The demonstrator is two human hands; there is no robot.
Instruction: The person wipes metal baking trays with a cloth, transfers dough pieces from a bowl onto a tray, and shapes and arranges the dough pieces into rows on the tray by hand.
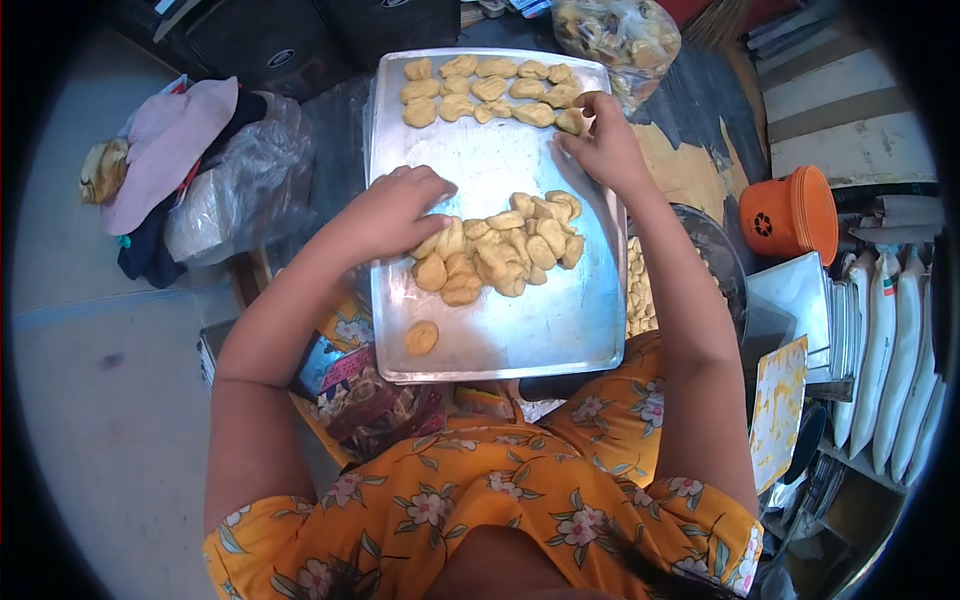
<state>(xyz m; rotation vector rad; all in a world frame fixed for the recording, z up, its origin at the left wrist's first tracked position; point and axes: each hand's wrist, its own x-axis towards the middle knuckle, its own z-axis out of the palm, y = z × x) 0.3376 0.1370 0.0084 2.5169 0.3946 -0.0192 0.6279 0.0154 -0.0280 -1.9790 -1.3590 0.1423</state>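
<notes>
A silver metal tray [470, 345] lies in front of me. Across its far end run rows of flattened tan dough pieces [490, 88]. A loose heap of similar dough pieces [505, 250] covers the middle, and one single piece [421, 338] sits apart near the front left. At the right end of the nearest row, my right hand [612, 145] has thumb and fingers closed around a small dough piece [571, 121]. My left hand [400, 212] is over the tray's left side, thumb and fingers apart, its thumb beside the heap's left edge; the palm is hidden.
Beyond the tray's far right corner stands a clear plastic bag [625, 45] of dark and yellowish contents. A round container [715, 240] with more small pieces is partly behind my right arm. Farther right are an orange bucket [790, 213] and white sacks [880, 340]. A pink cap [185, 145] lies left.
</notes>
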